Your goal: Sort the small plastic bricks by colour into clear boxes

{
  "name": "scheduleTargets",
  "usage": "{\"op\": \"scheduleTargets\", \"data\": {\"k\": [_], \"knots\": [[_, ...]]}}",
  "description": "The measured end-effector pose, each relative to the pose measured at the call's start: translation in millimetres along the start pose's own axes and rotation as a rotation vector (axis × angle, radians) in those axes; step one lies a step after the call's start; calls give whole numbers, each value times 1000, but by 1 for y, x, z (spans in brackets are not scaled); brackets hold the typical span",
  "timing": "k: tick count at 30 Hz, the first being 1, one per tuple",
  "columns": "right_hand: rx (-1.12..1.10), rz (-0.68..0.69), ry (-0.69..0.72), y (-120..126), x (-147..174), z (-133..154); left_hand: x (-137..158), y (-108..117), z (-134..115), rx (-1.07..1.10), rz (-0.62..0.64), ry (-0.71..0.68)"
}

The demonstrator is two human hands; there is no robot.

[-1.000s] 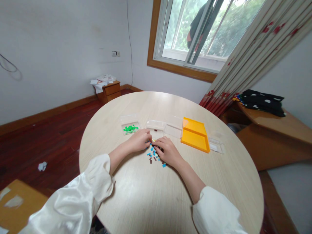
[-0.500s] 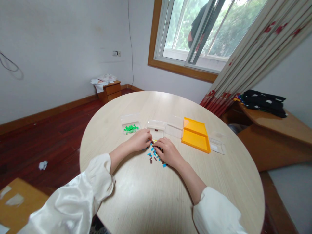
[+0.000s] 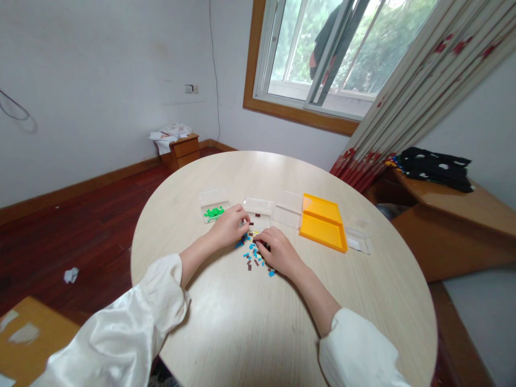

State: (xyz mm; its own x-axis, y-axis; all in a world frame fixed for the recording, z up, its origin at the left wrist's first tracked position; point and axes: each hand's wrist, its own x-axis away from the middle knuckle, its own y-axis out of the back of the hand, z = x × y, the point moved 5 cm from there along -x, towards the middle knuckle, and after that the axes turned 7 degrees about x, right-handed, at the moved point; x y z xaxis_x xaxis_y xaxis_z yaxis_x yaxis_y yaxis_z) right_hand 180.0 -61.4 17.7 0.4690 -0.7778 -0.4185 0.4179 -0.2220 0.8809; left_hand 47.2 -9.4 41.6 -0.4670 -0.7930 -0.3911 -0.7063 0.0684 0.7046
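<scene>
A pale round table (image 3: 226, 328) stands on a dark red floor (image 3: 100, 183), near a window (image 3: 314, 59) and a long curtain (image 3: 415, 86) with red spots. By the wall there is one small set of drawers (image 3: 186, 149) with papers (image 3: 171, 131) on top, and on the right is one brown desk (image 3: 463, 215) with a black cloth (image 3: 435, 169). On the table I count four clear boxes (image 3: 287, 216) and one yellow box (image 3: 322, 232), which is open. Green bits (image 3: 214, 213) lie in the far left clear box, too many to count. Blue bits (image 3: 271, 273) and brown bits (image 3: 256, 263) lie in a loose pile between and under the two hands, also too small and mixed to count, with a little yellow among them. The left hand (image 3: 231, 224) bends down at the front edge of the second clear box, thumb and finger close together; a brown bit is by the tips, but I cannot tell if it is pinched. The right hand (image 3: 279, 250) curls low over the pile, fingers bent; I cannot tell if they grip anything. Both arms reach forward in white sleeves (image 3: 355, 344).
</scene>
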Motion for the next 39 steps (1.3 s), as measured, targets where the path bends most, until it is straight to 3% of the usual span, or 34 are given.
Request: {"op": "scheduleTargets", "data": {"k": [10, 27, 39], "knots": [[21, 17, -3, 6, -1, 5, 1, 4, 9, -20, -110, 71], [13, 39, -8, 2, -1, 4, 0, -9, 4, 6, 65, -58], [-74, -348, -161, 21, 2, -13, 4, -14, -2, -137, 190, -103]]}}
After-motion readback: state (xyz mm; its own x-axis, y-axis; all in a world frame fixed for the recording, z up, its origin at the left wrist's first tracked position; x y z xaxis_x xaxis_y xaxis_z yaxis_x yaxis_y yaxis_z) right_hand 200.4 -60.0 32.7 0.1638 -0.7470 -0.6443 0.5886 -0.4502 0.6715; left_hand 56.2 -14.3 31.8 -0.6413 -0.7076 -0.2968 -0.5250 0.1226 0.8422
